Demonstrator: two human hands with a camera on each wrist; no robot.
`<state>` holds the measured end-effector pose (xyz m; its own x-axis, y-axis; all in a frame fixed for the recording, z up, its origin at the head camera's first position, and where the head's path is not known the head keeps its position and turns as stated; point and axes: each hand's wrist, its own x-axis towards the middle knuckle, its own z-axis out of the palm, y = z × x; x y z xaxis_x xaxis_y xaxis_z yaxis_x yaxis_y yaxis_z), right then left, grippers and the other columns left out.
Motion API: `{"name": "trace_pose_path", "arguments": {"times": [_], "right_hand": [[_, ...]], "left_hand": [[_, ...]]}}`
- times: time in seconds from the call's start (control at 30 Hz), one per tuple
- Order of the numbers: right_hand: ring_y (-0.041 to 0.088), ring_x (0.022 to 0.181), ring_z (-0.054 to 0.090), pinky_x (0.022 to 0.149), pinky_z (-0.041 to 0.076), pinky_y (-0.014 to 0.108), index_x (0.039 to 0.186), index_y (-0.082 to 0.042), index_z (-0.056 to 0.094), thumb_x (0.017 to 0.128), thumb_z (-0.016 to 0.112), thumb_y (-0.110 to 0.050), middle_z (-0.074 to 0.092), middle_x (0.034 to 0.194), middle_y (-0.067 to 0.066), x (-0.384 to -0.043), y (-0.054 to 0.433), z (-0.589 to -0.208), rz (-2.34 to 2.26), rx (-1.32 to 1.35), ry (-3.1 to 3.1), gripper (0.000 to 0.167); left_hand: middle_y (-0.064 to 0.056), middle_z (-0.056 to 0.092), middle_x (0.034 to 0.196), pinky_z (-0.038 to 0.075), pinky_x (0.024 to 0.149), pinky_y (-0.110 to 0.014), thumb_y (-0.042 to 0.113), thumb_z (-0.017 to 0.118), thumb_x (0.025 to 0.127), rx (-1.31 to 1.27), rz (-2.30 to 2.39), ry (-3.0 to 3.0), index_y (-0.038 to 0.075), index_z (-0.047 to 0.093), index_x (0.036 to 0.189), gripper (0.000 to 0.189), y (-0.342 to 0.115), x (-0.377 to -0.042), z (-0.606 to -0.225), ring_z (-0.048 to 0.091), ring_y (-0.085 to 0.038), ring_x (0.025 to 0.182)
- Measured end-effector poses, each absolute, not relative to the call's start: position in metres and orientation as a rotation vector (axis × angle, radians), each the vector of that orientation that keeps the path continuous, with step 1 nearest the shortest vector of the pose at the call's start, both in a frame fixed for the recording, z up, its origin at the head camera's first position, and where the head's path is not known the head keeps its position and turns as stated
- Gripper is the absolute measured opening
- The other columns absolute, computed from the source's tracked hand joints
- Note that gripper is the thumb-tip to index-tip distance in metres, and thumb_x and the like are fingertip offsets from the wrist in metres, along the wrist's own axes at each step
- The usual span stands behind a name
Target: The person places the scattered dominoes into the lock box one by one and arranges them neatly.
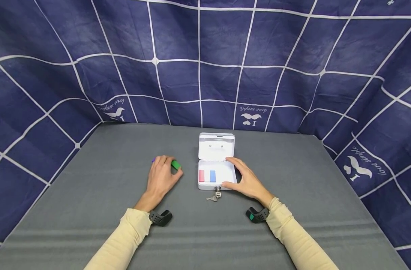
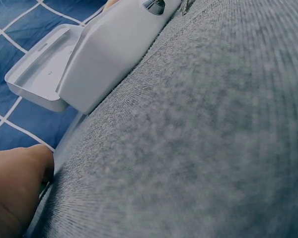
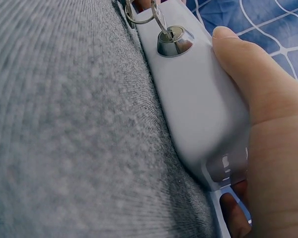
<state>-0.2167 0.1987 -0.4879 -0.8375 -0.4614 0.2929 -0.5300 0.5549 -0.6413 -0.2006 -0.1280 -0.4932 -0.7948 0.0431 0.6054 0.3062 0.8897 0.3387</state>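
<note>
A white cash box [image 1: 230, 173] stands on the grey table with its lid [image 1: 216, 150] raised at the back. Inside lie a pinkish-red block [image 1: 201, 176] and a blue block [image 1: 213, 176]. My right hand [image 1: 247, 182] grips the box's right side, thumb at the front edge and fingers near the rear corner. To the left of the box, my left hand [image 1: 161, 179] has its fingers bent over a green block [image 1: 176, 164], which shows between thumb and forefinger. A bit of a purple object [image 1: 153, 160] peeks out beyond its knuckles; the rest is hidden.
Keys [image 1: 213, 197] on a ring hang from the lock [image 3: 175, 42] at the box's front. A dark blue cloth with white lines [image 1: 222, 82] rises behind the grey table [image 1: 205, 232]. Each wrist wears a black band [image 1: 161, 218].
</note>
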Motion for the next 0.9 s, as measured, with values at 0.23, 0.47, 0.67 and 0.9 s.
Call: {"name": "trace_pose_path", "arguments": {"times": [0.23, 0.47, 0.67, 0.9], "right_hand": [[0.028, 0.146, 0.043, 0.119, 0.036, 0.053, 0.155, -0.016, 0.046, 0.081, 0.088, -0.038, 0.046, 0.157, 0.007, -0.2201, 0.1991, -0.4836, 1.154, 0.859, -2.680, 0.089], [0.027, 0.146, 0.043, 0.119, 0.036, 0.053, 0.156, -0.018, 0.044, 0.080, 0.089, -0.041, 0.044, 0.158, 0.005, -0.2144, 0.1982, -0.4910, 1.184, 0.852, -2.698, 0.091], [0.028, 0.145, 0.044, 0.118, 0.037, 0.054, 0.156, -0.015, 0.044, 0.080, 0.088, -0.040, 0.045, 0.157, 0.007, -0.2138, 0.1964, -0.4897, 1.191, 0.874, -2.667, 0.091], [0.027, 0.145, 0.044, 0.119, 0.036, 0.053, 0.156, -0.015, 0.045, 0.080, 0.089, -0.039, 0.046, 0.157, 0.007, -0.2168, 0.1993, -0.4884, 1.188, 0.868, -2.675, 0.091]], "left_hand": [[-0.019, 0.069, 0.108, 0.057, 0.086, -0.050, 0.017, 0.078, 0.083, -0.292, -0.661, -2.434, -0.004, 0.073, 0.111, 0.035, -0.1261, -0.2042, -0.4852, 0.067, -0.037, 0.101], [-0.021, 0.070, 0.112, 0.059, 0.089, -0.048, 0.014, 0.078, 0.084, -0.298, -0.745, -2.461, -0.006, 0.072, 0.114, 0.037, -0.1260, -0.1972, -0.4913, 0.070, -0.037, 0.103], [-0.022, 0.070, 0.115, 0.058, 0.093, -0.048, 0.010, 0.079, 0.083, -0.342, -0.814, -2.444, -0.007, 0.072, 0.117, 0.039, -0.1264, -0.1973, -0.4920, 0.070, -0.038, 0.106], [-0.022, 0.070, 0.115, 0.059, 0.091, -0.048, 0.012, 0.081, 0.083, -0.336, -0.866, -2.457, -0.005, 0.071, 0.120, 0.041, -0.1242, -0.2002, -0.4896, 0.070, -0.037, 0.105]]}}
